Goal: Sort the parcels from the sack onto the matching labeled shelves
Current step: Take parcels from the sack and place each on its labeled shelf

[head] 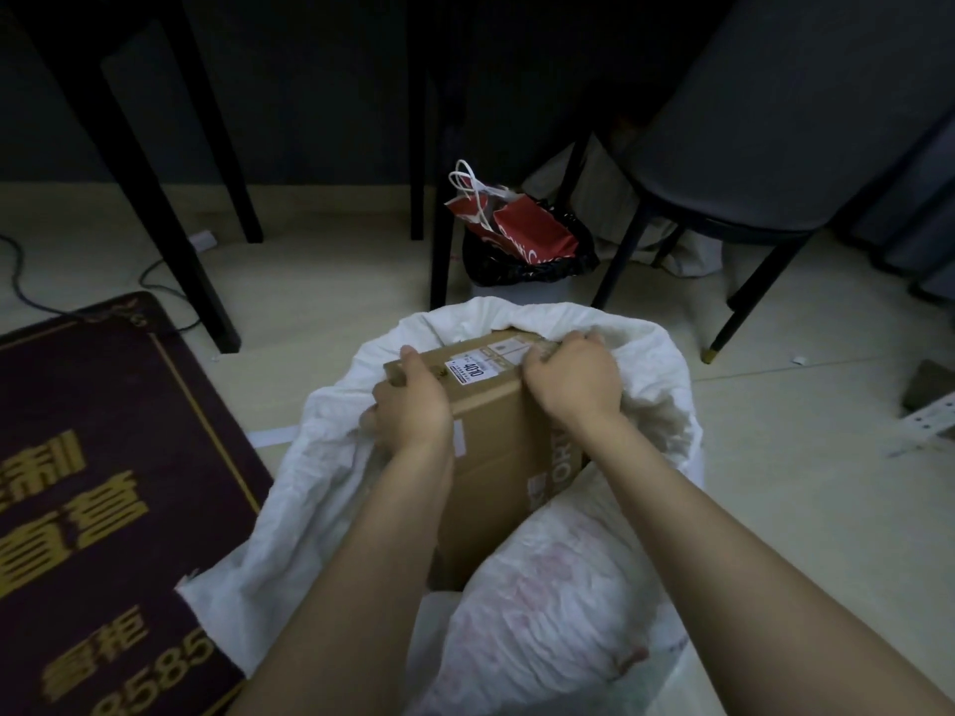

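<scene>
Gripping a cardboard parcel [496, 431] from both sides, the left hand [411, 400] curls its fingers round the box's left upper corner; the right hand [573, 377] curls over its far right edge, fingers bent onto the top; the parcel stands inside the open white sack [320, 488] on the pale floor [806, 457], a white label reading 4010 [471, 373] on its top face; a dark red mat [98, 483] lies left; a red paper bag [522, 227] sits beyond, by a dark chair [749, 162].
</scene>
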